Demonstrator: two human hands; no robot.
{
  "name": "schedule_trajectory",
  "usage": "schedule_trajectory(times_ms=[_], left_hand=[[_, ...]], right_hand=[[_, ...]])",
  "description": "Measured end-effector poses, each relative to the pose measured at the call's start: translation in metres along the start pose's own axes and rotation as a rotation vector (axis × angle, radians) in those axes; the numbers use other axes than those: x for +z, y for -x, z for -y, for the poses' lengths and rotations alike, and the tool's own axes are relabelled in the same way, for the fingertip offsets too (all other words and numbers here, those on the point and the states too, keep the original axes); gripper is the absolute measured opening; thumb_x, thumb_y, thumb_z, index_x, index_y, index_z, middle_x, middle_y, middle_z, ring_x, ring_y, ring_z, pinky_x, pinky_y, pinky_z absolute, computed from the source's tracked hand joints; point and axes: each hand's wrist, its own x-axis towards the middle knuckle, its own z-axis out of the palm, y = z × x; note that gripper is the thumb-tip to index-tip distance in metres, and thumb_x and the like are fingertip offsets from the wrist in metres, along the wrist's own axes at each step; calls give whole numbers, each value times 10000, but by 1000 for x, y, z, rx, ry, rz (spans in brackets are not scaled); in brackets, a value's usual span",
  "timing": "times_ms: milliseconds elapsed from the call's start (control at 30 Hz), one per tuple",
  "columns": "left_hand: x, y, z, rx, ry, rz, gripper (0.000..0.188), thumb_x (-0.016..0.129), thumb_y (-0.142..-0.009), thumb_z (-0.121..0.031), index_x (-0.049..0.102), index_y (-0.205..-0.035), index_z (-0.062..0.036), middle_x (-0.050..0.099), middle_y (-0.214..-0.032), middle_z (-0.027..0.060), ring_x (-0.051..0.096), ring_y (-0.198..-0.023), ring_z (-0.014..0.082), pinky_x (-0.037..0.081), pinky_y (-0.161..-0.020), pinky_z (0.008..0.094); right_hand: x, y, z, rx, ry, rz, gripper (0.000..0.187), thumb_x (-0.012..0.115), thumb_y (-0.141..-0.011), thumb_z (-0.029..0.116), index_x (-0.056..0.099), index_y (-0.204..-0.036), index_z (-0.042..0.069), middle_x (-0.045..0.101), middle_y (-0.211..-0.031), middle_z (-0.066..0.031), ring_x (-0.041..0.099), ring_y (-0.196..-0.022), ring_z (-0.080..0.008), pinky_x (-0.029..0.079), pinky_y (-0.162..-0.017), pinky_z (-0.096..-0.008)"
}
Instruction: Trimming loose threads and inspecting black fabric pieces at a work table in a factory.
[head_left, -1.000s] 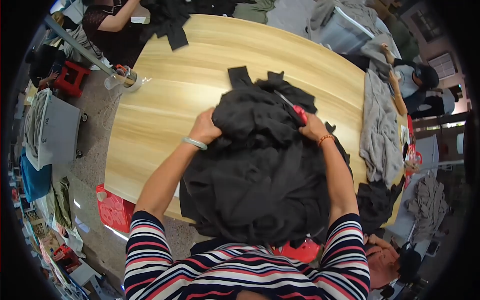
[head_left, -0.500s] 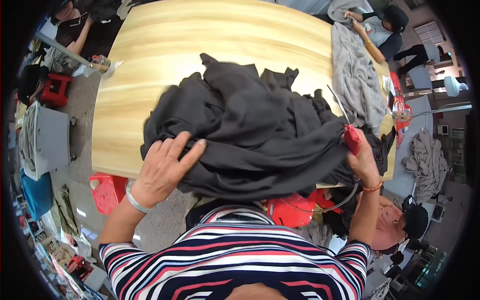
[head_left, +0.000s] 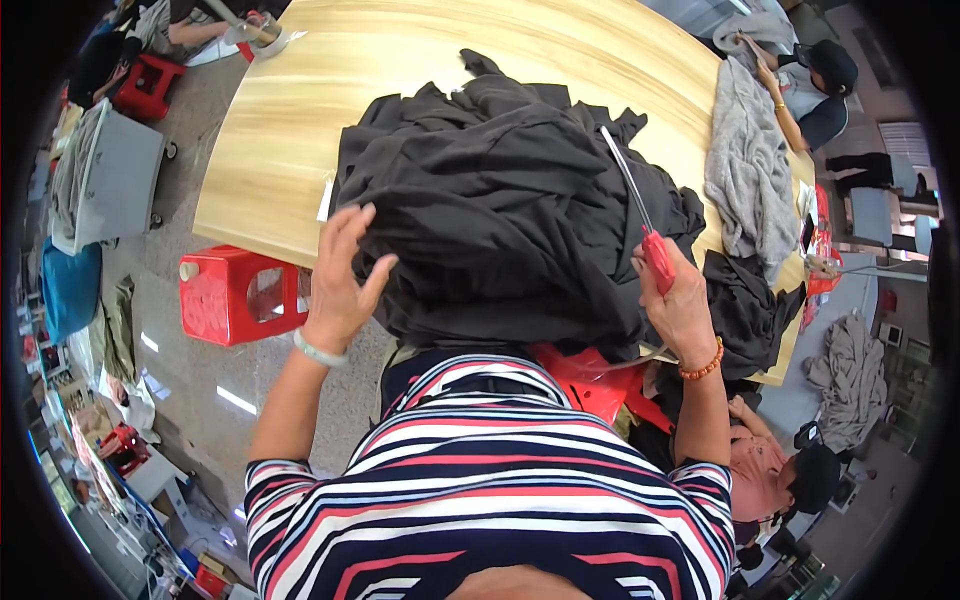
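Observation:
A heaped pile of dark cloth (head_left: 490, 210) lies on the pale wooden table (head_left: 370, 50), its near side hanging at the table's front edge. Close to the cloth's left side is my left hand (head_left: 343, 280), fingers apart with nothing in them. I cannot tell whether its fingertips touch the fabric. In my right hand (head_left: 680, 305) is a pair of scissors (head_left: 655, 258) with red handles, my fingers closed around them. Their long metal blades point up and away over the right part of the pile. A small white tag (head_left: 325, 200) shows beside the cloth's left edge.
A grey fleecy cloth (head_left: 748, 170) lies along the table's right side, handled by a co-worker (head_left: 815, 95). More dark cloth (head_left: 745, 310) is at the near right corner. A red stool (head_left: 225, 295) stands left on the floor; another person (head_left: 775, 465) is at lower right.
My left hand has come off the top of the cloth to its left side. My right hand has moved left, bringing the scissors over the pile. The view has shifted.

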Motion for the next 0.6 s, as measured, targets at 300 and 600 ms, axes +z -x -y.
schedule_trajectory(times_ms=[300,600], left_hand=[[30,104,54,114,-323,491,540,757,-624,-119,502,-1098,-68,481,-1219,192,426,-1208,380,322,-1027,482],[-8,61,1,-103,368,257,138,632,-792,-3,585,-922,-6,581,-741,82,590,-665,217,448,-621,273]], right_hand=[[18,25,-1,-171,35,108,286,737,-755,51,568,-981,4,605,-880,-124,621,-818,-271,481,-742,-321],[57,52,7,-195,-158,289,508,805,-672,151,544,-1097,54,599,-1019,-141,606,-954,-355,498,-784,-388]])
